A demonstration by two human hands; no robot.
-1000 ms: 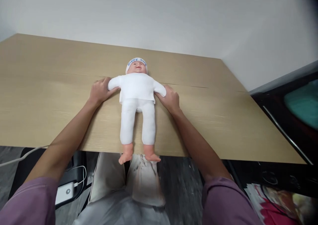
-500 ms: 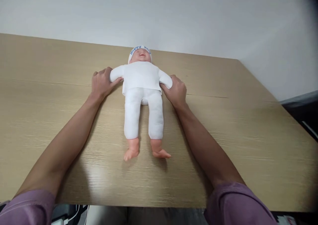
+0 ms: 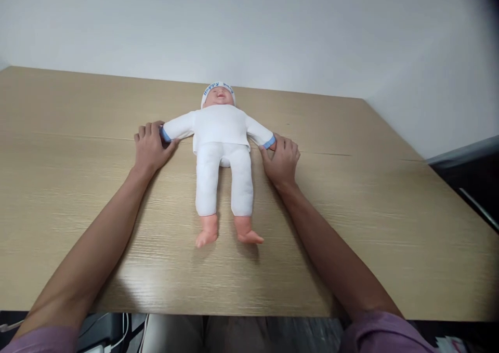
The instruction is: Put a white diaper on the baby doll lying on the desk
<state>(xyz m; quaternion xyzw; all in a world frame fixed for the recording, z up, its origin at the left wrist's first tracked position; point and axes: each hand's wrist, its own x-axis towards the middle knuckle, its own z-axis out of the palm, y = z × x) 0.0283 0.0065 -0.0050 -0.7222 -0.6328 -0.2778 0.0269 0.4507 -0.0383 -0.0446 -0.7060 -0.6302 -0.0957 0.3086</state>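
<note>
Head view: counter with a dressed doll, arms spread

The doll lies face up, crown towards the counter's far edge, toes towards the near edge. White top and trousers are on; what remains, if anything, does not show. The left hand grips the sleeve end towards the left edge, the right hand the opposite one. The cap is on, feet bare. No container is visible.

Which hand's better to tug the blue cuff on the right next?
Probably the right hand: it is beside that blue cuff, while the left hand is across the doll, at the other cuff.
</note>
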